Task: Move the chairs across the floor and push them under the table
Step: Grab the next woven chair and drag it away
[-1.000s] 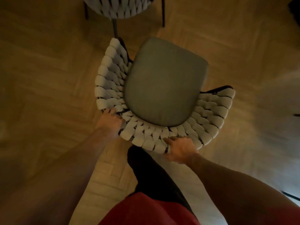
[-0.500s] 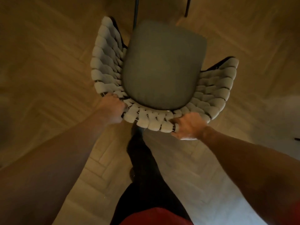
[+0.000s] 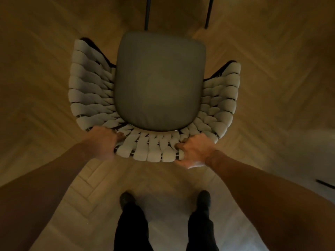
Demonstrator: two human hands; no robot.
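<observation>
Here the left hand and right hand are both clamped on the woven back rim of the chair, which stands on the wooden floor.
The left grips the rim's left bend and the right its right. The frame is probably stiff and fairly light and the weave soft, so the rim suits pushing. The chair's own legs are hidden. The thin dark legs above are cut off, so I cannot tell what they belong to.

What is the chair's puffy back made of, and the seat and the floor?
The puffy back looks like thick, soft pale fabric straps woven over a dark frame; they bulge and overlap. The seat is probably grey leather or imitation, smooth with a dull sheen and slight wrinkles. The floor seems wood: short planks in a zigzag pattern.
</observation>
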